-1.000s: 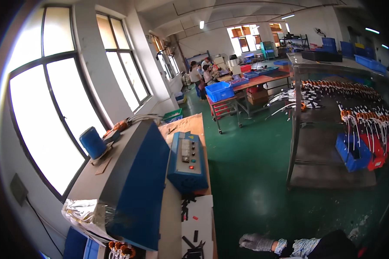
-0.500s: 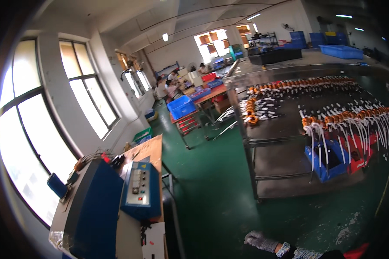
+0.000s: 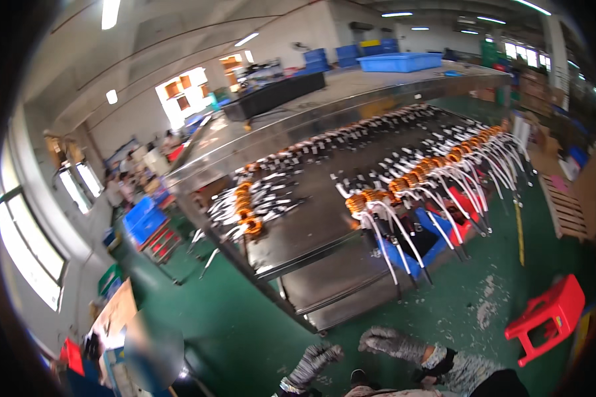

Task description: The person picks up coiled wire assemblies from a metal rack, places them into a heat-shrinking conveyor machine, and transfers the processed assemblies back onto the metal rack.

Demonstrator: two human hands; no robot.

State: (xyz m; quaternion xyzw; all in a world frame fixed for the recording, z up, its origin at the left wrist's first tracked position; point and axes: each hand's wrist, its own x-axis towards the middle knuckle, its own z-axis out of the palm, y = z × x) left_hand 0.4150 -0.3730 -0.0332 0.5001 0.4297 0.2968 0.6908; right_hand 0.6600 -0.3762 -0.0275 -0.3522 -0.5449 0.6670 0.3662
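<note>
Both of my hands wear grey knit gloves and hang low over the green floor, in front of a metal workbench (image 3: 298,255). My left hand (image 3: 316,364) is empty, its fingers loosely bent towards the right. Close beside it, my right hand (image 3: 394,343) also holds nothing, its loosely bent fingers pointing left. Neither hand touches the bench. Along the bench's lower shelf lie rows of orange ring-shaped coils (image 3: 414,175) with white-sleeved leads, several hanging over the near edge. Another group of coils (image 3: 245,205) sits at the shelf's left end.
Beneath the hanging leads are a blue bin (image 3: 414,255) and a red bin (image 3: 467,215). A red stool (image 3: 549,317) stands on the floor at right. On the benchtop rest a black tray (image 3: 275,96) and a light-blue tray (image 3: 400,63). People sit working at far left.
My view has swung right, so the bench now fills the middle and the blue machine has mostly left the picture. My left hand and the red stool have come into view.
</note>
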